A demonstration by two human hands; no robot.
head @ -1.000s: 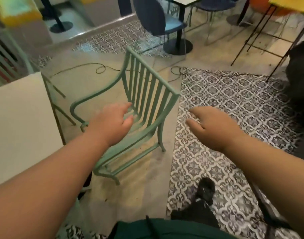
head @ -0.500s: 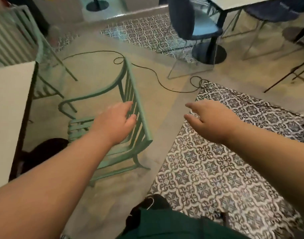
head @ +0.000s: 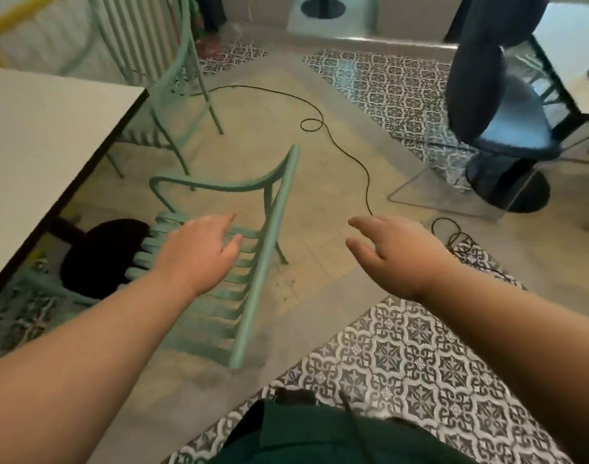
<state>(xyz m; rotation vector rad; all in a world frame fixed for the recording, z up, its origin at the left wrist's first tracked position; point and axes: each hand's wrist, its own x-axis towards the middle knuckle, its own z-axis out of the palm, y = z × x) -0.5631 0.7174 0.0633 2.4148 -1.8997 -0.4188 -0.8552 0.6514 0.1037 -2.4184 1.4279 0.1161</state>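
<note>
Hovering left hand (head: 199, 252) over green chair (head: 269, 249), seemingly untouching; right hand (head: 396, 256) apart.

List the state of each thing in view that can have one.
near green chair: upright, beside the white table
left hand: open, over that chair's slats, gripping nothing
right hand: open, in the air, holding nothing
far green chair: upright at the table
black cable: slack on the floor, looped
blue chair: upright, unoccupied
</note>
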